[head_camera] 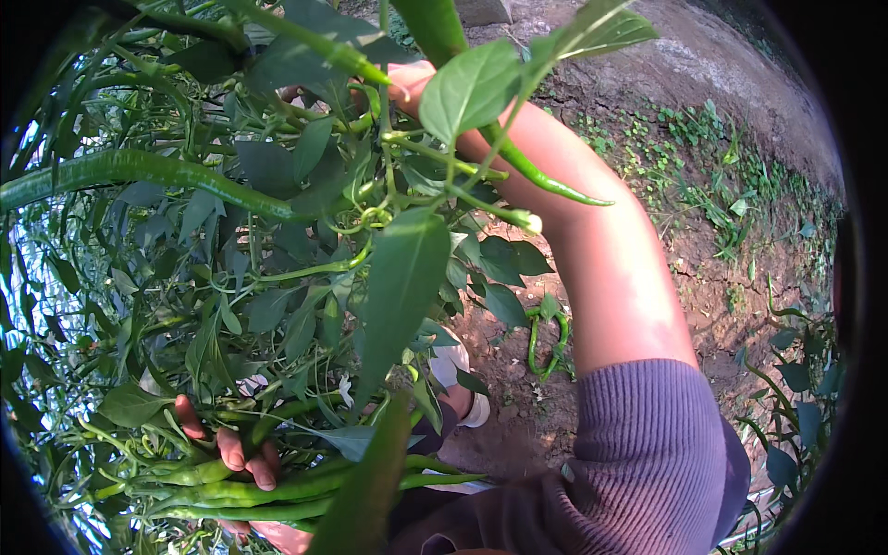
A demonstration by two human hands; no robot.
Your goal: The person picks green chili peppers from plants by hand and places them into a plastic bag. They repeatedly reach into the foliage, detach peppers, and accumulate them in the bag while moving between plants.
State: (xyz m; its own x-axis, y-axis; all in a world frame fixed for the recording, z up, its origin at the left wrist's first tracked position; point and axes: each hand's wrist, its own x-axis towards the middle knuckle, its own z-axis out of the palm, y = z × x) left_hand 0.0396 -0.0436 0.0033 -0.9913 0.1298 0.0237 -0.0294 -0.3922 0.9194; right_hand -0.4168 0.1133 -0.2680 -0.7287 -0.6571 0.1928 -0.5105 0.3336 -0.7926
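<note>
My left hand (239, 458) is at the lower left, its fingers curled over a bunch of long green chili peppers (257, 492) that point to the right. My right hand (411, 82) reaches up into the pepper plant at the top centre; leaves and a hanging pepper cover most of it, so its fingers and whatever it touches cannot be made out. A long curved green pepper (139, 166) crosses the upper left. Another pepper, thin and pointed (548, 182), hangs in front of my right forearm. A large leaf (406, 291) fills the middle.
Two curved green peppers (560, 343) lie on the bare soil (513, 388) beside my shoe (477, 411). Low weeds (721, 187) grow along the ground on the right, below a pale earthen ridge (728, 76). More pepper plants (798, 409) stand at the lower right.
</note>
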